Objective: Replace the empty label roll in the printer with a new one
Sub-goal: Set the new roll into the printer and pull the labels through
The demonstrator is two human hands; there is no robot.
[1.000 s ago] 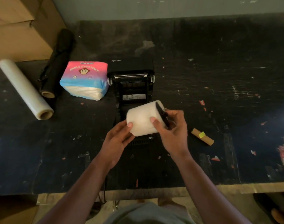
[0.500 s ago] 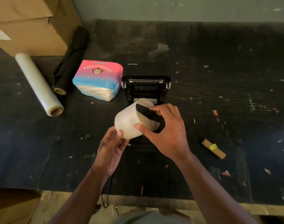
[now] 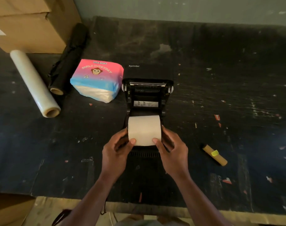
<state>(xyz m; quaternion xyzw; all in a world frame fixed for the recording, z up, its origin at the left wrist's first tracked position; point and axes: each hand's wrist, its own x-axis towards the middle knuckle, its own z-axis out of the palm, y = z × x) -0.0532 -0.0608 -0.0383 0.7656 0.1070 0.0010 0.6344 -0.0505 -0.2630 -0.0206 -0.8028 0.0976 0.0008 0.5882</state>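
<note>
The black label printer (image 3: pixel 147 97) stands mid-table with its lid tipped open toward the back. A full white label roll (image 3: pixel 144 130) lies level across the printer's open bay. My left hand (image 3: pixel 117 152) grips its left end and my right hand (image 3: pixel 172 151) grips its right end, thumbs on the front of the roll. The roll's ends and the bay below it are hidden by my hands. The empty brown cardboard core (image 3: pixel 214 154) with a yellow scrap on it lies on the table to the right.
A pink and blue tissue pack (image 3: pixel 97 79) sits left of the printer. Farther left lie a black roll (image 3: pixel 68 60) and a clear stretch-film roll (image 3: pixel 34 82), with cardboard boxes (image 3: pixel 30 25) behind. The table's front edge (image 3: pixel 155 207) runs below my wrists.
The roll was tilted above the printer with its black end piece showing. It has turned level and moved down into the open bay, with one hand now on each end.
</note>
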